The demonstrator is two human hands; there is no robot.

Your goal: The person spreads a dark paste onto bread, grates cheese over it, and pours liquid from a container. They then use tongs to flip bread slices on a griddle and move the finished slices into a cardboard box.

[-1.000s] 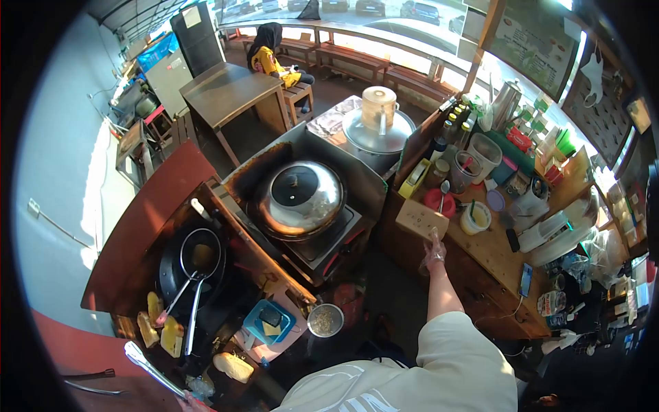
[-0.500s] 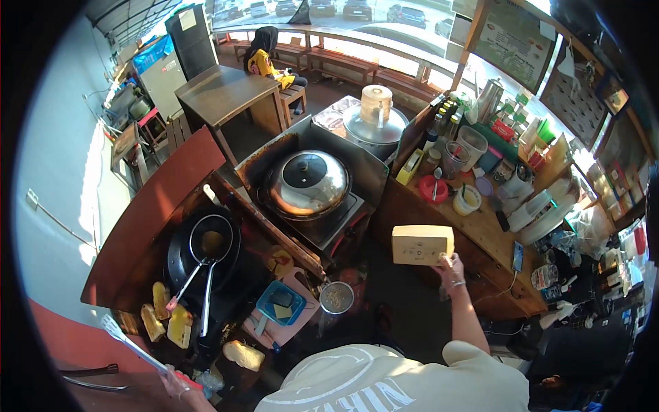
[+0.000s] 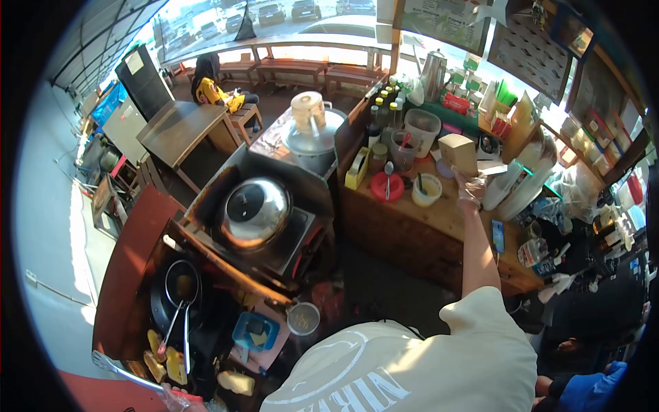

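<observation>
- The right hand (image 3: 470, 190), in a thin clear glove, is clamped on the lower edge of a tan cardboard box (image 3: 458, 152). It holds the box in the air at the upper right of the frame, over the wooden counter (image 3: 439, 223).
- That arm is stretched nearly straight, up and away from the body.
- A one-edge grip looks thin to me. I'd hold the box level and lifted clear of the white tub (image 3: 427, 190) and clear jug (image 3: 421, 128) to its left.
- The left hand (image 3: 177, 399), half cut off at the bottom left edge, is closed round a long metal utensil (image 3: 130, 374).
</observation>
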